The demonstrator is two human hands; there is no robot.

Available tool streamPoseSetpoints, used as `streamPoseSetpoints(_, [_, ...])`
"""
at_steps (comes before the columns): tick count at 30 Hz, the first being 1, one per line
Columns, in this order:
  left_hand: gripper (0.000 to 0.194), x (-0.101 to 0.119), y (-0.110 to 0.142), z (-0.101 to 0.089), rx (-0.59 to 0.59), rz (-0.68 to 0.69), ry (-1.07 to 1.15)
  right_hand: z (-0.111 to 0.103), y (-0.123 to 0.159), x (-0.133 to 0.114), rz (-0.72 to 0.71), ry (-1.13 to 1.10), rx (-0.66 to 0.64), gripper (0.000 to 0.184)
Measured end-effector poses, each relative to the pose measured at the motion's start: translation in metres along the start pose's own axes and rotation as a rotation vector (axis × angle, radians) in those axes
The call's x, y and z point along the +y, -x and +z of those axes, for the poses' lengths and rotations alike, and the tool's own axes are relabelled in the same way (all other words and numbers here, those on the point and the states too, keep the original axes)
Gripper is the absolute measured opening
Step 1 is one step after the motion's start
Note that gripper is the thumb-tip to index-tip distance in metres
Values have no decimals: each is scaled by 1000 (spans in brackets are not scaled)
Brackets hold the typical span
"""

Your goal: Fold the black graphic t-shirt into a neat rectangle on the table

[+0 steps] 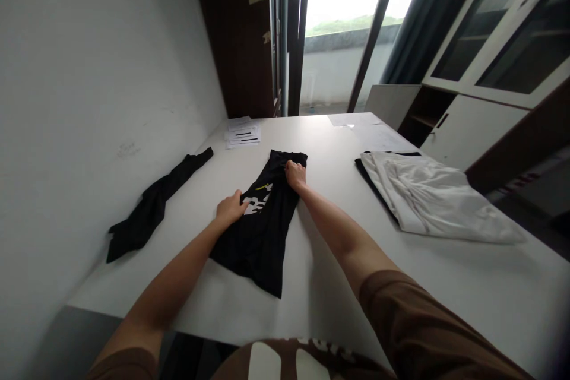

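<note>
A broad, smooth white desk [336,202] fills the middle of the view, its left side close by a pale wall [98,71]. Towards its right side lies a loosely folded pile of thin white fabric [427,196], with a black layer [378,190] showing from beneath at the left and far edges.

The flat black cloth garment with a white-and-yellow print [267,243] is centred in front of the person, narrower at its far end and wider at its near end, where a corner points towards the desk's front edge. Well apart to its left, a long, narrow, crumpled black cloth piece [155,199] lies aslant near the wall. Smaller again are the white paper sheets with dark bars [243,132] at the far left.

Of the 2 bare hands, the left hand [230,209] rests on the garment's left edge, thumb by the print; whether its fingers grip or only press, I cannot tell. The right hand [295,174] is at the far end, fingers curled together and seemingly clamped on the cloth.

The step in hand appears to be arranging this garment flat; the next move would call for light, even tension between the 2 hands.
</note>
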State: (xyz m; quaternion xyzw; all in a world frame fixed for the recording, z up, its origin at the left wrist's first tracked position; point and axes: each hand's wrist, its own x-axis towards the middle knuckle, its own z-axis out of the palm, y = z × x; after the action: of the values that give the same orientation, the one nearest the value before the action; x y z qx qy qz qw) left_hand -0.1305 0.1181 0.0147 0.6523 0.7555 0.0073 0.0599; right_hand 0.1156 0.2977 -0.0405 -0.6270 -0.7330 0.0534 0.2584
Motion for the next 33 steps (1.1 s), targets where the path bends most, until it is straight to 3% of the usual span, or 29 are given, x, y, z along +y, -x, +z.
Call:
streamPoseSetpoints(5, [34,-16,59,-5,-12,127,-104,3,2,2,-58,-26,78,14])
streamPoseSetpoints(9, [23,-27,104,-20,-55,192,-58,2,-4,4,-84,-101,56,14])
streamPoseSetpoints(12, [18,-22,125,-28,-60,298,25,0,-17,7,-77,-149,57,14])
streamPoseSetpoints(20, [19,12,147,-24,-113,464,133,-6,-67,12,166,-334,-49,6])
streamPoseSetpoints(27, [27,15,166,-25,-202,556,198,-17,-82,8,71,-402,87,6])
streamPoseSetpoints(31, [38,10,171,-22,-227,556,132,-25,-75,9,16,-375,201,12])
streamPoseSetpoints(33, [39,8,174,-23,-235,554,115,-25,-68,13,14,-324,180,11])
